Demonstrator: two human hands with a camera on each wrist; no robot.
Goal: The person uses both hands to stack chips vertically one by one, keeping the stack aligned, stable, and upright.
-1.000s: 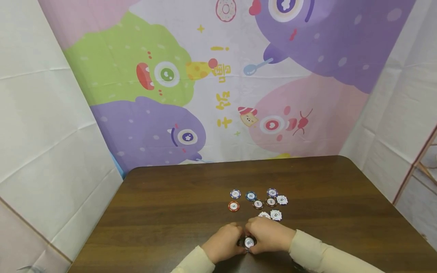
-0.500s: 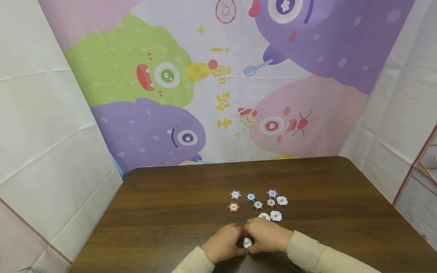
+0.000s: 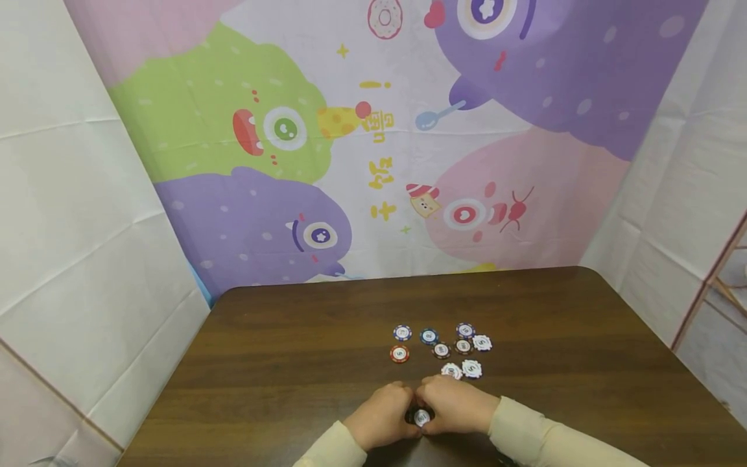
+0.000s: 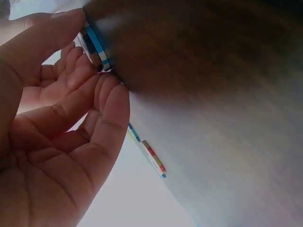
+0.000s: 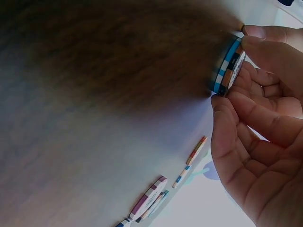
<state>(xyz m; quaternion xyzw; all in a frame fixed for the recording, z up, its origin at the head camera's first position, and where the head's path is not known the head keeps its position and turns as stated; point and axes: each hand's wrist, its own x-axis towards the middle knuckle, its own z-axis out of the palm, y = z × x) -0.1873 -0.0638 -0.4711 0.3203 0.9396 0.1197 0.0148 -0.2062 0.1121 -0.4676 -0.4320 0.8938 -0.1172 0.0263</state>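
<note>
Both hands meet near the table's front edge around a small stack of poker chips [image 3: 421, 418]. In the right wrist view a black-and-orange chip [image 5: 233, 71] lies on top of a blue-and-white chip [image 5: 221, 75]. My right hand [image 3: 458, 403] holds the stack between thumb and curled fingers from the right. From the left, my left hand [image 3: 382, 415] does the same, its thumb and fingertips at the rim of the blue chip [image 4: 98, 45] in the left wrist view. The stack's outer sides are partly hidden by the fingers in the head view.
Beyond the hands several loose chips lie on the brown table [image 3: 280, 363]: a red chip [image 3: 399, 354], a blue chip [image 3: 403, 333], a teal chip [image 3: 428, 336], and white chips [image 3: 472, 369] just past the right hand. A cartoon cloth [image 3: 379, 246] hangs behind the table.
The top chip has shifted slightly left and toward the person, and the right hand has moved a little left with it. The left hand has hardly moved. The loose chips lie still.
</note>
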